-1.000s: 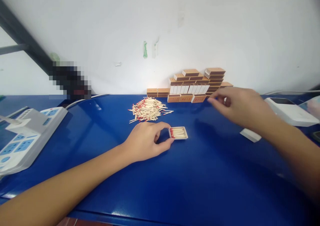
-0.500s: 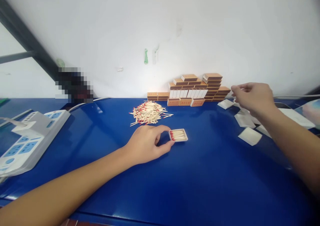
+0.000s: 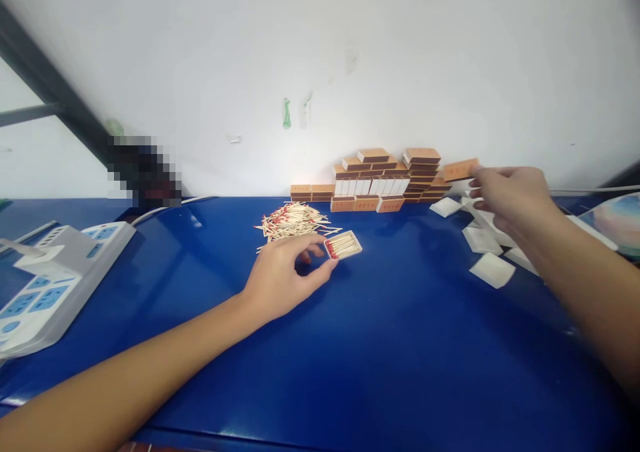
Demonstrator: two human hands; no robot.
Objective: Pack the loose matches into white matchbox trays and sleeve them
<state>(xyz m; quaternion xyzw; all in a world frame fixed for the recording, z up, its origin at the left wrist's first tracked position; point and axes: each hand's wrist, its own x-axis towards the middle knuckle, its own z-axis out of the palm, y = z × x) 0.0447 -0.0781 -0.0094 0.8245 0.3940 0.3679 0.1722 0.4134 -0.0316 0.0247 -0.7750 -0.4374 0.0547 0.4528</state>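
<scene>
Forearms (image 3: 165, 359) extended over the glossy blue bench (image 3: 350, 372), 1 from its near left and 1 from its right. Along the left edge lay a white power strip (image 3: 23, 332) with blue socket faces. Around the middle of the bench, the left hand (image 3: 283, 275) had its fingers closed on 1 open matchbox tray (image 3: 343, 245), pinching its left end with the thumb on the near side. Red-tipped matches lay inside, heads toward that hand; whether the tray touched the bench could not be told.

Toward the right edge, several white trays (image 3: 493, 270) lay scattered, partly hidden by the right arm. Just beyond the left hand, a loose match pile (image 3: 295, 219) spread toward the far edge. The right hand (image 3: 517, 195) was near the far right, its fingers gripping 1 orange matchbox (image 3: 461, 169) by the right end, label showing. Left of it, a matchbox stack (image 3: 370, 185) stood along the far edge, with 2 low columns (image 3: 313, 191) at its left. Behind rose a white wall (image 3: 200, 59).
</scene>
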